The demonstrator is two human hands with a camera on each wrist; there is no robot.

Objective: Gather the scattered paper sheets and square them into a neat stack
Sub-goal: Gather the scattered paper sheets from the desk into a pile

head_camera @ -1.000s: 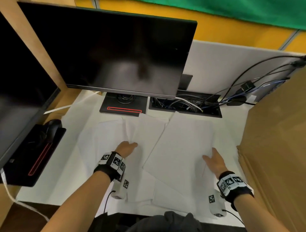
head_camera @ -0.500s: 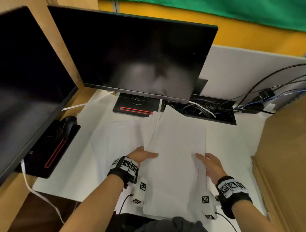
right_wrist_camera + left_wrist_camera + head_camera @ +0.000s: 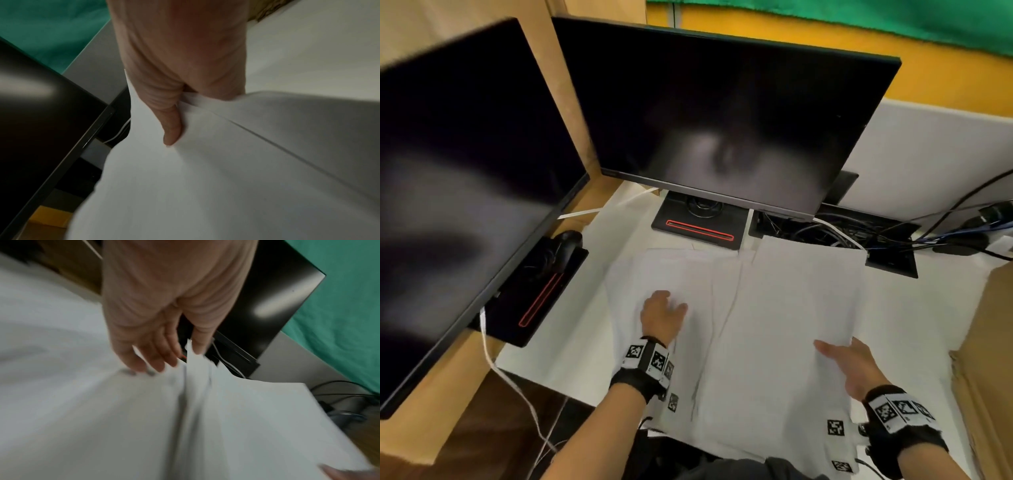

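Several white paper sheets lie overlapped on the white desk (image 3: 571, 342). The left sheets (image 3: 674, 270) lie flat in front of the monitor base. My left hand (image 3: 664, 310) rests on them with straight fingers (image 3: 152, 360) touching the paper, and one sheet edge (image 3: 190, 356) stands up beside the thumb. A larger bundle of sheets (image 3: 791, 318) covers the middle and right, its near right edge raised. My right hand (image 3: 840, 354) pinches that edge, thumb (image 3: 171, 129) on top and fingers hidden under the paper (image 3: 205, 178).
A dark monitor (image 3: 722, 120) stands behind the sheets, its base (image 3: 700, 226) touching their far edge. A second monitor (image 3: 465, 171) fills the left, with a mouse (image 3: 566, 240) on its base. A cable tray (image 3: 832, 236) lies behind. A cardboard box (image 3: 989, 359) walls the right.
My right hand slid its sheets left over the middle ones and now pinches their right edge, lifted. The left hand stays on the left sheets. My head view shifted closer.
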